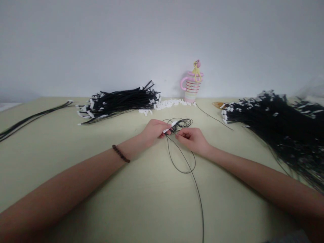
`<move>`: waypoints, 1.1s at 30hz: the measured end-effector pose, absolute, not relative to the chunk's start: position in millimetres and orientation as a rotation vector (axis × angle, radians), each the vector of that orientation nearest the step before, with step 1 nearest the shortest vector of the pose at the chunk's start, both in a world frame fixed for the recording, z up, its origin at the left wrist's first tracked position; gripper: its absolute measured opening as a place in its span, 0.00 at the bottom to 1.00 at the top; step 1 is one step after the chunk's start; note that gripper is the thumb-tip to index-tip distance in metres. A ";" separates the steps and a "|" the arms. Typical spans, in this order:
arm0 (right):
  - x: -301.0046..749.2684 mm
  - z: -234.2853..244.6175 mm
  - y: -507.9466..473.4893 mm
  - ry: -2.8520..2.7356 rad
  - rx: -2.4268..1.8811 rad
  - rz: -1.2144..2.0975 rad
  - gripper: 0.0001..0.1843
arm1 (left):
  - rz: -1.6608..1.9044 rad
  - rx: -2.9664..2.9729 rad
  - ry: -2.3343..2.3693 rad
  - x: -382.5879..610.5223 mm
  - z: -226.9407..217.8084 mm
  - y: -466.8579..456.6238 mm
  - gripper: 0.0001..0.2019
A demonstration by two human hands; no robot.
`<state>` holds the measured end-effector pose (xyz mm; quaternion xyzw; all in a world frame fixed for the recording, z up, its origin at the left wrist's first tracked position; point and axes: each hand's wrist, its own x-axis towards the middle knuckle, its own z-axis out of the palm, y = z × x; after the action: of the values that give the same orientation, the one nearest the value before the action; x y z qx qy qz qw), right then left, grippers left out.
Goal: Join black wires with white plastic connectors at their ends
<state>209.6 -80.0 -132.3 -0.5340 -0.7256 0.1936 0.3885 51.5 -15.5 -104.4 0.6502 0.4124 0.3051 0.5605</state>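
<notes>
My left hand (155,131) is closed in a pinch on a small bunch of thin black cord (185,123) with white end pieces (173,124) showing at the fingertips. Close on its right, my right hand (193,139) has thumb and forefinger pressed together at the edge of the coiled cord, seemingly on a strand of it. One loop of the cord hangs below both hands, and a long tail runs down the table toward me. A dark beaded bracelet (120,154) circles my left wrist.
Bundled black cords with white ends (121,101) lie at the back left. White pieces (172,103) are scattered beside a striped pink mug (192,88). A large heap of black cords (280,125) covers the right side. More strands (35,116) extend off the left edge. A wall stands behind.
</notes>
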 end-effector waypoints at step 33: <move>209.9 -128.4 -79.2 -1.925 -1.339 0.429 0.11 | 0.734 1.579 0.850 50.0 -107.3 -18.3 0.12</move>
<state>209.9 -79.2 -128.4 -0.5218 -0.7503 0.1671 0.3700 50.0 -18.3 -107.3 0.6715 0.3616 0.3122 0.5665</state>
